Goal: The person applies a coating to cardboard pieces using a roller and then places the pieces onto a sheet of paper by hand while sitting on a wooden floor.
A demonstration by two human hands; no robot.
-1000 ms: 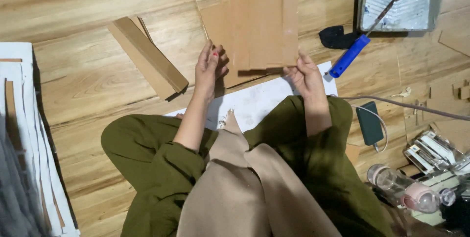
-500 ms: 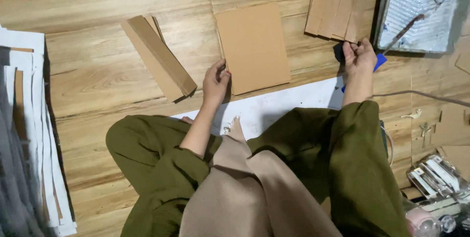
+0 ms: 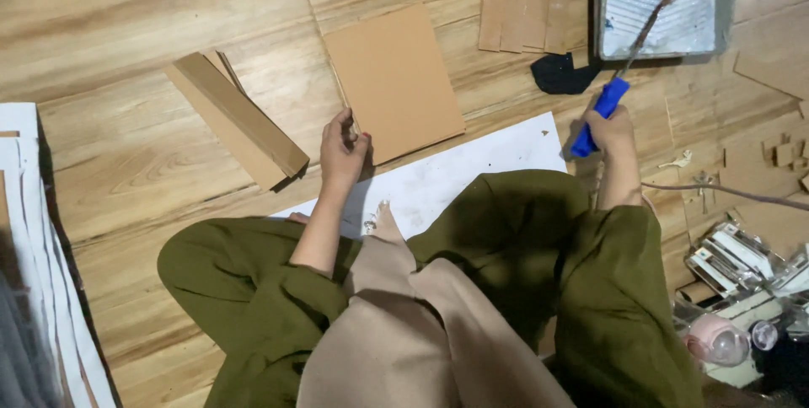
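On the wooden floor (image 3: pixel 126 147) the cardboard sheet (image 3: pixel 394 79) lies at twelve o'clock, steadied by the left hand (image 3: pixel 341 151) resting open-fingered on its corner, best kept flat while the right hand (image 3: pixel 611 131), closed around the blue roller handle (image 3: pixel 600 113), lifts it evenly from the tray (image 3: pixel 657 3).

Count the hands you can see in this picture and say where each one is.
2. The left hand rests on the edge of the square cardboard sheet; the right hand grips the blue roller handle below the paint tray.

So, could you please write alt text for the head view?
A seated person's right hand grips a blue-handled paint roller reaching into a tray, while the left hand rests on a cardboard sheet on the wooden floor.
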